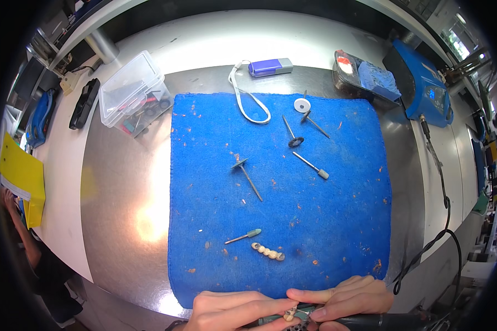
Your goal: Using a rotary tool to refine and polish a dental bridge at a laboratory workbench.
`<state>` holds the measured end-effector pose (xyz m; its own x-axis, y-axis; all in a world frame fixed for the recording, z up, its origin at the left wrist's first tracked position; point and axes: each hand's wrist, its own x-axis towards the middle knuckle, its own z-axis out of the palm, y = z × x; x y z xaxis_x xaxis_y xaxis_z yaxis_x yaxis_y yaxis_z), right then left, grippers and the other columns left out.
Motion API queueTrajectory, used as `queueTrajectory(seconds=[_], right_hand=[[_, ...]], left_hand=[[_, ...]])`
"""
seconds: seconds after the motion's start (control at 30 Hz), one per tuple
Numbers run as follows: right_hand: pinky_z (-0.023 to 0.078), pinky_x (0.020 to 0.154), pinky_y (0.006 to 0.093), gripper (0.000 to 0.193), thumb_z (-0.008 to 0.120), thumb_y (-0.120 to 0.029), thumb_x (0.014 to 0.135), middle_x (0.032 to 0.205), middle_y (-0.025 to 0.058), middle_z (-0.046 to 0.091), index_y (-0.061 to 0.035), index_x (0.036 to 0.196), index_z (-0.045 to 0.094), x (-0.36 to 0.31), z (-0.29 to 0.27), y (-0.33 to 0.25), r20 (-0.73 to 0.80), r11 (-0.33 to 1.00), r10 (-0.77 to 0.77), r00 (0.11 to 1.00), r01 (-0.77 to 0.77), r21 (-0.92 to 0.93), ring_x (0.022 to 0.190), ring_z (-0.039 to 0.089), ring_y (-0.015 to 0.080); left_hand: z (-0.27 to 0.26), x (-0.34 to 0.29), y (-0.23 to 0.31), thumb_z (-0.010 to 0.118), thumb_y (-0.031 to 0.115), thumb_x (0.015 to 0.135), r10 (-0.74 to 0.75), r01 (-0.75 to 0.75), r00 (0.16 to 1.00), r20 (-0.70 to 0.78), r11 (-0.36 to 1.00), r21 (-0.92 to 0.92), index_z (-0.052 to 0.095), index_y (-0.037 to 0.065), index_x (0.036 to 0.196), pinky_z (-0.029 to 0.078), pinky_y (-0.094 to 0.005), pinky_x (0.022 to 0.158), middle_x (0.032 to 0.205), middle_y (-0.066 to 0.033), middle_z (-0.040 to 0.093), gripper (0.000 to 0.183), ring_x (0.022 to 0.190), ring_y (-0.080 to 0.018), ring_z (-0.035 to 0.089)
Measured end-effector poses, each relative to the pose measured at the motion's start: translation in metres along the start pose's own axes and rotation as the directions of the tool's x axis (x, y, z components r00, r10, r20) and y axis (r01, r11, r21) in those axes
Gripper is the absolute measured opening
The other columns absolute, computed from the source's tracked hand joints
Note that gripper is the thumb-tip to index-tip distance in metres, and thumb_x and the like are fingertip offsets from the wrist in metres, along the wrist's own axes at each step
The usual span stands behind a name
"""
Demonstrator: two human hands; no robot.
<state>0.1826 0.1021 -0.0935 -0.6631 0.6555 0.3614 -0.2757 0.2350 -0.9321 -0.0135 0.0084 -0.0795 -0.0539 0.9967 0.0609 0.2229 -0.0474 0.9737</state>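
At the lower edge, my left hand (pixel 234 310) is closed, pinching a small tooth-coloured dental piece (pixel 290 314) in its fingertips. My right hand (pixel 356 299) is wrapped round a dark rotary handpiece (pixel 373 321), whose thin metal tip points left toward the dental piece. Fingers partly hide that spot, so contact cannot be made out. Just beyond my hands, a tooth-coloured dental bridge (pixel 268 252) lies on the blue towel (pixel 326 220). Beside it is a green pointed grinding bit (pixel 244 236). Farther up lies a disc bit (pixel 246 177) with a long shank.
Several more bits, including a cylindrical one (pixel 312 166), lie on the towel's far right. Behind are a clear plastic box (pixel 131 105), a purple-grey USB stick (pixel 270 67) with strap, and a tub with a blue block (pixel 378 80). A corded blue control unit (pixel 422 88) stands right.
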Motion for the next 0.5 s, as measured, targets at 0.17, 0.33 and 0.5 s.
queueTrajectory(seconds=[0.17, 0.33, 0.5], right_hand=[[0.061, 0.068, 0.0332, 0.019, 0.069, -0.006, 0.092, 0.106, 0.0368, 0.07, 0.0049, 0.107, 0.064, 0.0016, -0.0019, -0.0017, 0.027, 1.0, 0.025, 0.999, -0.026, 0.014, 0.09, 0.077, 0.032], [0.062, 0.068, 0.0347, 0.018, 0.069, -0.005, 0.092, 0.101, 0.0352, 0.071, 0.0045, 0.107, 0.064, 0.0014, -0.0001, -0.001, -0.019, 0.999, 0.004, 1.0, -0.003, 0.04, 0.095, 0.076, 0.0346], [0.062, 0.067, 0.0343, 0.018, 0.069, -0.005, 0.092, 0.098, 0.0354, 0.071, 0.0047, 0.106, 0.063, 0.0035, -0.0027, -0.0027, 0.038, 1.0, -0.009, 0.999, 0.009, 0.005, 0.094, 0.077, 0.0351]], left_hand=[[0.002, -0.0017, -0.004, 0.083, 0.0, 0.078, 0.003, -0.004, 1.0, -0.031, 1.0, -0.018, 0.076, -0.005, 0.102, 0.056, -0.028, 0.062, 0.084, -0.0133, 0.075, 0.025, 0.072, -0.0206, 0.074], [-0.0005, 0.0016, -0.002, 0.083, 0.001, 0.077, 0.063, -0.063, 0.998, 0.003, 0.997, 0.041, 0.076, -0.004, 0.102, 0.057, -0.029, 0.062, 0.084, -0.0132, 0.075, 0.027, 0.072, -0.023, 0.074], [-0.0004, 0.0004, -0.0018, 0.083, 0.002, 0.077, 0.068, -0.067, 0.998, -0.003, 0.996, 0.056, 0.076, -0.004, 0.102, 0.057, -0.0294, 0.063, 0.085, -0.0131, 0.075, 0.026, 0.072, -0.023, 0.074]])
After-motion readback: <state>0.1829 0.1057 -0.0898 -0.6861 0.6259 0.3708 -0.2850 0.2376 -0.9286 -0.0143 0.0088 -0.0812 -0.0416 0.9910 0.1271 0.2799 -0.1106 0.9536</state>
